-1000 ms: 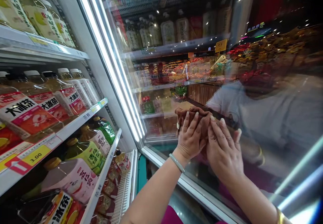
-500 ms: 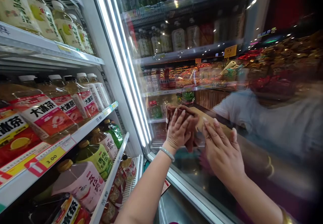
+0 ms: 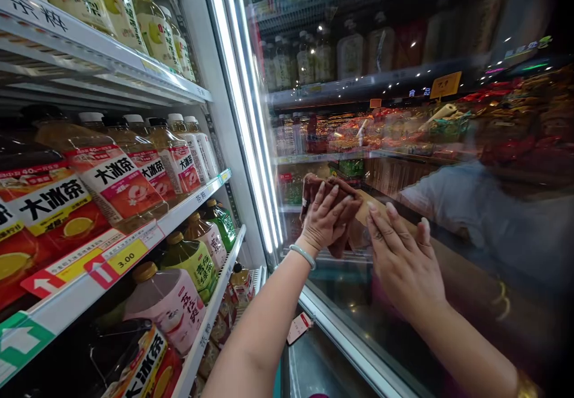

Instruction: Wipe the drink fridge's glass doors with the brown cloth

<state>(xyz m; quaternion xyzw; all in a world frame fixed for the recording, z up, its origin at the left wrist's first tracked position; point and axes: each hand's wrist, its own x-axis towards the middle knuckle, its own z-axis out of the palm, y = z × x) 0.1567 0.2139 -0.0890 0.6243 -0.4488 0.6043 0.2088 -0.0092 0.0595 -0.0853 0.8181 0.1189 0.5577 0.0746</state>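
My left hand [image 3: 323, 216] wears a pale bangle and lies with spread fingers over a bunched brown cloth [image 3: 343, 239], holding it against the glass door [image 3: 332, 302]. Part of the cloth is hidden beneath the palm. To the right, my right hand [image 3: 406, 257] holds nothing; its fingers are stretched out and the thumb stands apart. The fingertips are at the glass, though whether they touch it I cannot tell. A gold bracelet [image 3: 525, 386] shows at that arm's wrist end.
Left of the door, fridge shelves [image 3: 188, 204] carry rows of drink bottles [image 3: 119, 177] with price tags along the edges. A bright light strip [image 3: 244, 105] runs down the frame. A small tag [image 3: 298, 328] sits low by the sill. The glass mirrors store displays and a person.
The view has turned left, so the shelves and door frame sit further right. My left hand and the cloth are slightly higher in view; my right hand stays beside them.
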